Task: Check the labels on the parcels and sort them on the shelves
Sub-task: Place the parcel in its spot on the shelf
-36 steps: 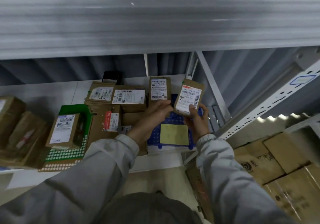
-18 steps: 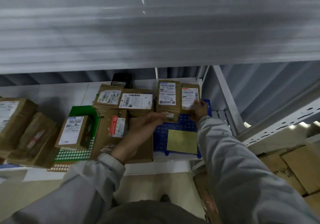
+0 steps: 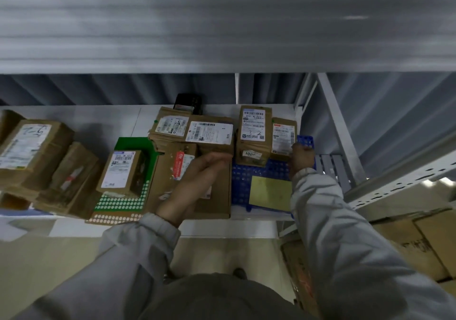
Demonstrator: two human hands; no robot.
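A second ago the right hand [image 3: 301, 158] held the small parcel [image 3: 283, 138] up for reading; now the parcel stands on the blue tray [image 3: 261, 171] at the shelf's [image 3: 74, 117] right end, fingers still curled on its near edge. Placement looks nearly done. Just left of the grip stands a taller parcel [image 3: 254, 132], touching it. The left hand [image 3: 199, 171] has drawn back, relaxed and empty, over a flat box [image 3: 170, 183]. A yellow note [image 3: 270, 192] lies nearer the body.

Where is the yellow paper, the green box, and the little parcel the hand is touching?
yellow paper [image 3: 270, 192], head view, middle of the sheet.
green box [image 3: 134, 143], head view, its bare back flap.
little parcel [image 3: 283, 137], head view, on its white label.
right hand [image 3: 301, 158], head view, back of the hand.
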